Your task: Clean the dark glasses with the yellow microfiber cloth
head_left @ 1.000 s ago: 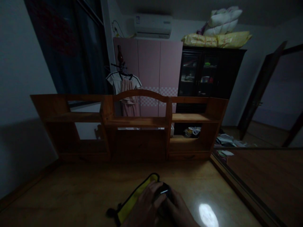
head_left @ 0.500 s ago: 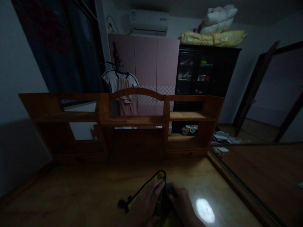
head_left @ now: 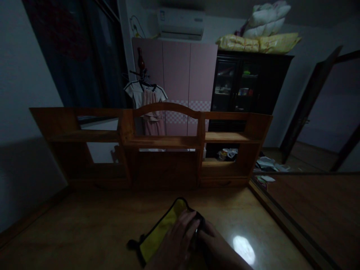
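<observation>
A flat yellow piece with black edging (head_left: 159, 230), cloth or a pouch, lies on the wooden desktop with a dark knob-like bit at its left corner. Across its right part rests my left hand (head_left: 178, 238), fingers bent and pressed together over the edge. My right hand (head_left: 213, 242) is closed just beside it, thumb and fingers pinching something dark near the black edging. A small shiny spot shows between the two hands. What exactly lies under the fingers is hidden by the hands and the dim light.
A wooden shelf unit (head_left: 163, 141) stands at the back of the desktop (head_left: 92, 225). A bright light reflection (head_left: 243, 249) falls right of my hands. A raised wooden edge (head_left: 277, 221) runs along the right side. Behind are a pink wardrobe (head_left: 176, 71) and a dark cabinet (head_left: 270, 82).
The yellow piece has spread further left and more of its face shows. My hands stay close together at its right side. The view has shifted slightly.
</observation>
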Tool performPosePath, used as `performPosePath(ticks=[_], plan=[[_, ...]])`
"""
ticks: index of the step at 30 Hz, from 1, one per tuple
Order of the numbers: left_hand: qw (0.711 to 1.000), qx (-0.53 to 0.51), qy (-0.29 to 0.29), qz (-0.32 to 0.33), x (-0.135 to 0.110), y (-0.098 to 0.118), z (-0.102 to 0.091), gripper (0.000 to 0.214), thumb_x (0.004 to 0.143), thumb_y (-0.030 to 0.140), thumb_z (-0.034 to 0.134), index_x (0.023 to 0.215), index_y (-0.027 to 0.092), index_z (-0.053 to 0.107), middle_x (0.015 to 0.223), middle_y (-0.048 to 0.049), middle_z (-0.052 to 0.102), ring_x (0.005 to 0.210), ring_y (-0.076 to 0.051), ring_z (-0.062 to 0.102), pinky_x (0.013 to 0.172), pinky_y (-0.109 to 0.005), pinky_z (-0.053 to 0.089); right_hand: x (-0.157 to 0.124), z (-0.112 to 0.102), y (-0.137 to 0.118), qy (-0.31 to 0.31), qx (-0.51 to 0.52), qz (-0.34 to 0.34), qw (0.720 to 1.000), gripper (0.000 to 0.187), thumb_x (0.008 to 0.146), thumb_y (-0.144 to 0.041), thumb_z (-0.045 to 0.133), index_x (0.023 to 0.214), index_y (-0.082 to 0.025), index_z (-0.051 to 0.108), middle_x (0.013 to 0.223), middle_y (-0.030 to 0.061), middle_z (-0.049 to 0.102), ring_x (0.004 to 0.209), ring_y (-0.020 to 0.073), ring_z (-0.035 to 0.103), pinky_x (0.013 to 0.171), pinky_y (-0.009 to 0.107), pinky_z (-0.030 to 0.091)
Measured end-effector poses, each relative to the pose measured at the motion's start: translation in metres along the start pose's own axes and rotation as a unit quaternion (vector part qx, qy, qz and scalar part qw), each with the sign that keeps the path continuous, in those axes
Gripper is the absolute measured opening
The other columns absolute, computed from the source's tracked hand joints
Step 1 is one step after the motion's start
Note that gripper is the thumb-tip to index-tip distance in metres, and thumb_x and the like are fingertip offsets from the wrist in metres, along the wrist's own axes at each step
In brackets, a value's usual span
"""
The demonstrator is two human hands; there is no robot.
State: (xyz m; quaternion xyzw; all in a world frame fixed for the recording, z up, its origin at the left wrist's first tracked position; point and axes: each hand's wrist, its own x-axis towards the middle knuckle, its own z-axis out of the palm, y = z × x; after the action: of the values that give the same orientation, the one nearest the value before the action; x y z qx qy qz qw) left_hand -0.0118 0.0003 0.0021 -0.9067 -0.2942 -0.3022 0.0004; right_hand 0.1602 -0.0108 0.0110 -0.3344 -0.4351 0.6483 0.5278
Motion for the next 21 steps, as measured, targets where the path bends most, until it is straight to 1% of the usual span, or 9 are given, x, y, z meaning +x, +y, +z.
performPosePath(ticks=[2,5,8,11,14,16,17,19,21], plan=[[0.999,-0.018,-0.029,-0.006,0.004,0.003,-0.002,0.097,0.061,-0.005,0.048,0.150,0.017,0.017,0.154,-0.0122,0.026,0.143,-0.031,0.020,0.112,-0.053,0.035,0.000,-0.010,0.002,-0.002,-0.094,-0.030,0.995,0.039,0.083,-0.026,0.060,0.122,-0.021,0.063,0.119,0.0096,0.068,0.115,0.0268,0.060,0.100,0.042,0.044],[0.997,-0.035,-0.067,-0.017,0.010,0.006,-0.008,0.102,0.057,-0.004,0.049,0.151,0.019,0.014,0.154,-0.0106,0.026,0.143,-0.029,0.021,0.114,-0.052,0.033,0.002,-0.025,0.007,0.014,-0.275,-0.105,0.955,0.041,0.086,-0.027,0.057,0.127,-0.020,0.059,0.127,0.0114,0.064,0.119,0.0273,0.057,0.104,0.044,0.041],[0.996,-0.041,-0.076,-0.017,0.012,0.006,-0.012,0.104,0.057,-0.004,0.051,0.151,0.021,0.014,0.155,-0.0094,0.024,0.143,-0.029,0.022,0.114,-0.050,0.034,0.003,-0.031,0.011,0.025,-0.369,-0.142,0.918,0.038,0.087,-0.025,0.052,0.123,-0.019,0.061,0.116,0.0125,0.070,0.105,0.0272,0.065,0.093,0.041,0.049],[0.996,-0.047,-0.075,-0.031,0.011,0.006,-0.013,0.103,0.059,-0.002,0.055,0.150,0.021,0.014,0.154,-0.0103,0.025,0.142,-0.030,0.026,0.113,-0.049,0.036,0.003,-0.030,0.010,0.054,-0.409,-0.151,0.899,0.035,0.083,-0.024,0.051,0.115,-0.018,0.066,0.102,0.0101,0.073,0.090,0.0259,0.067,0.081,0.036,0.052],[0.995,-0.045,-0.067,-0.058,0.009,0.008,-0.011,0.101,0.062,0.002,0.061,0.150,0.022,0.015,0.151,-0.0114,0.030,0.138,-0.030,0.033,0.109,-0.048,0.041,0.003,-0.028,0.003,0.106,-0.429,-0.122,0.889,0.023,0.075,-0.021,0.056,0.091,-0.015,0.071,0.079,0.0058,0.073,0.072,0.0225,0.065,0.066,0.029,0.050],[0.997,-0.027,-0.052,-0.054,0.008,0.009,-0.009,0.096,0.066,0.004,0.062,0.150,0.022,0.018,0.149,-0.0119,0.034,0.136,-0.031,0.036,0.105,-0.047,0.045,0.004,-0.026,-0.003,0.134,-0.408,-0.095,0.898,0.011,0.071,-0.018,0.057,0.071,-0.014,0.067,0.063,0.0018,0.067,0.061,0.0186,0.060,0.055,0.023,0.044],[0.998,-0.014,-0.040,-0.040,0.007,0.009,-0.007,0.093,0.069,0.004,0.062,0.149,0.022,0.019,0.148,-0.0121,0.035,0.136,-0.031,0.037,0.104,-0.046,0.047,0.005,-0.024,-0.005,0.136,-0.381,-0.086,0.910,0.009,0.071,-0.018,0.058,0.067,-0.015,0.065,0.061,0.0006,0.065,0.060,0.0175,0.059,0.052,0.022,0.042],[1.000,0.019,0.000,-0.011,0.007,0.008,-0.004,0.086,0.073,0.001,0.057,0.148,0.023,0.022,0.148,-0.0126,0.035,0.136,-0.030,0.036,0.103,-0.046,0.048,0.006,-0.017,-0.009,0.111,-0.298,-0.081,0.945,0.010,0.073,-0.020,0.060,0.074,-0.014,0.068,0.069,0.0011,0.069,0.068,0.0187,0.062,0.057,0.022,0.046],[0.998,0.046,0.047,0.004,0.006,0.006,-0.001,0.080,0.076,-0.004,0.051,0.147,0.023,0.026,0.148,-0.0128,0.033,0.137,-0.030,0.034,0.103,-0.046,0.048,0.006,-0.009,-0.012,0.080,-0.191,-0.061,0.976,0.020,0.074,-0.024,0.064,0.090,-0.015,0.071,0.083,0.0034,0.073,0.081,0.0219,0.065,0.071,0.028,0.051]])
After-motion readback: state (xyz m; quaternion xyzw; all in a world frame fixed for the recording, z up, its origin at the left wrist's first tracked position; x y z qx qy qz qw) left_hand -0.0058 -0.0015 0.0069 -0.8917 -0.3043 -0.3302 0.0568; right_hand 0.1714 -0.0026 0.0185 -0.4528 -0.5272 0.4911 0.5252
